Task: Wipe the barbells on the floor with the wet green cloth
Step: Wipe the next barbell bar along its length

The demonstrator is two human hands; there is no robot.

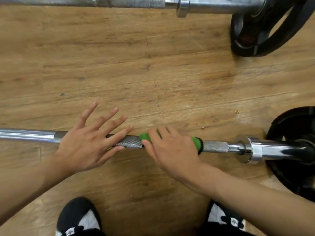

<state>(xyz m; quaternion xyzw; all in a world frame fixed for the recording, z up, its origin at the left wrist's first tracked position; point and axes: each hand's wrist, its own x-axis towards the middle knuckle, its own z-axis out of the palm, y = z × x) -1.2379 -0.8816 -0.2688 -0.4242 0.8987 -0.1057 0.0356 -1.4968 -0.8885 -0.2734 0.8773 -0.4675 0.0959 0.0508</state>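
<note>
A chrome barbell (29, 135) lies across the wooden floor just in front of me, its knurled grip under my hands. My right hand (170, 150) grips the green cloth (196, 143), which is wrapped round the bar; green shows on both sides of the hand. My left hand (88, 143) lies over the bar to the left with its fingers spread and straight, holding nothing. A second barbell (129, 2), duller and stained, lies along the top edge of the view.
A black weight plate (293, 120) sits on the near bar's right end, behind a chrome collar (243, 149). Another black plate (265, 31) hangs on the far bar at top right. My two shoes (76, 217) stand at the bottom edge on the wood floor (119, 65).
</note>
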